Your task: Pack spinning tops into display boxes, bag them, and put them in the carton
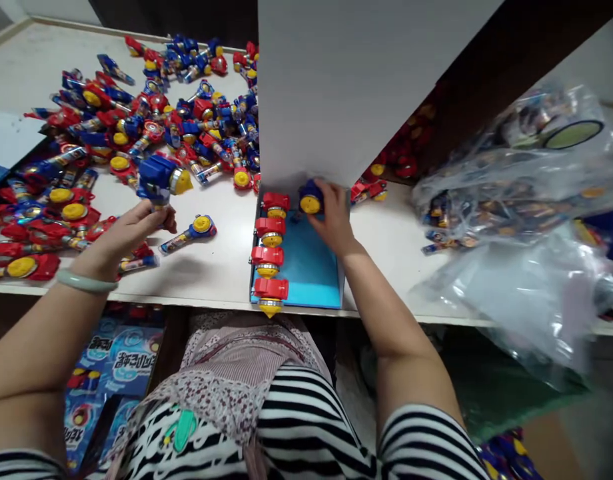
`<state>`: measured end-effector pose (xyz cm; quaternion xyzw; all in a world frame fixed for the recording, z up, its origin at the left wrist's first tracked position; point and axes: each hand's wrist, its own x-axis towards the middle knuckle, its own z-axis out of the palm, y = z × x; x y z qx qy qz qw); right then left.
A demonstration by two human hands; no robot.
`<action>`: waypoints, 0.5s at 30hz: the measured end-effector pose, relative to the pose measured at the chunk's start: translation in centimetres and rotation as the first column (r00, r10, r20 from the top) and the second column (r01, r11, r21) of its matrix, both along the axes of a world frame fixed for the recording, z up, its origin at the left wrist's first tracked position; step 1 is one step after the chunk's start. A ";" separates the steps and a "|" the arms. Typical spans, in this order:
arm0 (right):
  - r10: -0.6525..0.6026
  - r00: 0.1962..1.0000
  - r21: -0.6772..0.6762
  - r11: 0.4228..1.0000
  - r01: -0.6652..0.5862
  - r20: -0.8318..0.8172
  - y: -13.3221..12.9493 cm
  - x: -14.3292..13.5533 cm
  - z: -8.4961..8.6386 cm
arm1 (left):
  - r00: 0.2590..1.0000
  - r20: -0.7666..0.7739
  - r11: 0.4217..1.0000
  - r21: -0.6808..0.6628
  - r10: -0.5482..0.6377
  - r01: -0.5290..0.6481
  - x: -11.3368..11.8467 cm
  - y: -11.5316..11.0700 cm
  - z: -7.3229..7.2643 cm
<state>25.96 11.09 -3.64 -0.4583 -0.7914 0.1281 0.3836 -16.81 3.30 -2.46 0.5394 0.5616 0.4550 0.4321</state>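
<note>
My left hand (149, 223) is closed round the lower part of a blue toy with a yellow pointed tip (161, 179), held above the table left of the box. My right hand (334, 217) grips another blue toy with a yellow cap (311, 199) at the back of an open box with a blue bottom (311, 277). Down the box's left side stands a row of several red toys with yellow tips (269, 257). The box's tall white lid (331, 87) rises behind it. A loose blue toy with a clear tube (189, 233) lies just right of my left hand.
A heap of red and blue toys (186, 120) covers the left of the white table (386, 267). Clear plastic bags (526, 200) with toys inside lie at the right. Printed blue boxes (116, 367) are below the table's front edge. More red toys (406, 153) sit behind the lid.
</note>
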 end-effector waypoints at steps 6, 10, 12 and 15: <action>0.156 0.977 -0.047 0.988 -0.150 0.143 0.8 0.6 1.2 | 0.965 0.261 0.998 0.061 -0.037 0.021 6.8 -1.3 -0.5; 0.211 0.973 0.011 0.977 -0.213 0.097 1.6 2.1 0.2 | 0.929 0.362 0.997 0.049 -0.076 0.063 9.1 -1.3 0.0; 0.180 0.982 0.002 0.984 -0.181 0.064 1.7 2.3 -0.4 | 0.917 0.387 0.995 0.052 -0.099 0.085 10.1 -1.0 0.3; 0.160 0.984 -0.042 0.987 -0.157 0.075 1.7 2.3 -0.8 | 0.902 0.420 0.994 0.079 -0.102 0.076 11.7 -0.3 0.8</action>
